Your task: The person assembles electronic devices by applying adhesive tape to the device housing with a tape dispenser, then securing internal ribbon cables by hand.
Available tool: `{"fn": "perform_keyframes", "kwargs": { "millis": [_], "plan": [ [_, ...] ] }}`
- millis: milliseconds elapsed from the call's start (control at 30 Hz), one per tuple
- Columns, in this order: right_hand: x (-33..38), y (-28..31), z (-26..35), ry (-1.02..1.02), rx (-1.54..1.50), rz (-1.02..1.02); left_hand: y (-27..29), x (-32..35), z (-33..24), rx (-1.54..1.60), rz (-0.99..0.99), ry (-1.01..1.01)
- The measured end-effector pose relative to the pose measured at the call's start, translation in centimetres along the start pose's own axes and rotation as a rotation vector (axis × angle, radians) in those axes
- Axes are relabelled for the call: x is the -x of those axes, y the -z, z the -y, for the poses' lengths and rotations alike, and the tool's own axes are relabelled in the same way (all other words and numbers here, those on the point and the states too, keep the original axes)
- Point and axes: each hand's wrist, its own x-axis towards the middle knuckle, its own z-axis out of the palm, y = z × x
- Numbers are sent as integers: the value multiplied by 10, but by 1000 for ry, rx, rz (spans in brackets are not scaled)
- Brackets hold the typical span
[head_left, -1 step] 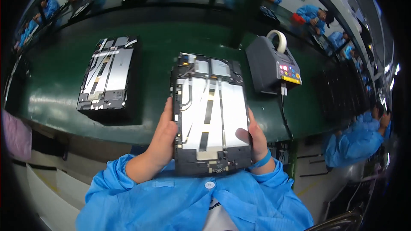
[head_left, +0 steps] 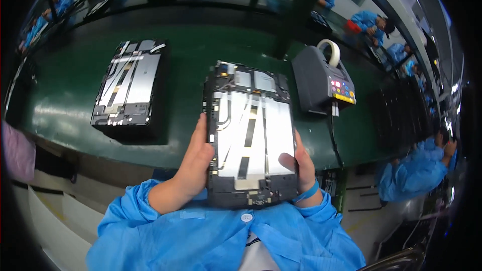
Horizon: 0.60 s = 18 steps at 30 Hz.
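Observation:
Both my hands hold an opened tablet (head_left: 279, 135) in front of my chest, above the table's front edge. Its inside faces up: a silver battery area with dark strips, and black parts at both ends. My left hand (head_left: 193, 163) grips the left long edge. On the right edge is my right hand (head_left: 304, 163), its thumb over the silver face and its other fingers mostly hidden behind. Whether more tablets lie under the top one I cannot tell. A stack of similar opened tablets (head_left: 138, 81) stands on the green table (head_left: 191, 45) to the left.
A grey tape dispenser (head_left: 314, 83) with a cream tape roll (head_left: 330, 52) stands at the right, its cable (head_left: 332, 140) running over the front edge. Dark trays (head_left: 401, 113) lie farther right. A dark post (head_left: 296, 20) rises behind. People in blue work across the table and at right.
The tablet and both hands sit slightly farther right in the picture, and the view has shifted a little. Both hands keep their hold.

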Motion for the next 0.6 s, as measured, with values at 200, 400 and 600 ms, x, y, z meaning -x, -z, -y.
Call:
{"fn": "perform_keyframes", "kwargs": {
  "millis": [200, 400, 600],
  "plan": [
    [-7, -9, 12, 39, -12, 24, -2, -2, -20, -150, -16, 5],
    [-11, -11, 4, 41, 22, 41, 6, -1, -14, -130, -66, 55],
    [-9, -21, 8, 55, -65, 8, 9, -13, -27, 65, -31, 48]
  ]
}}
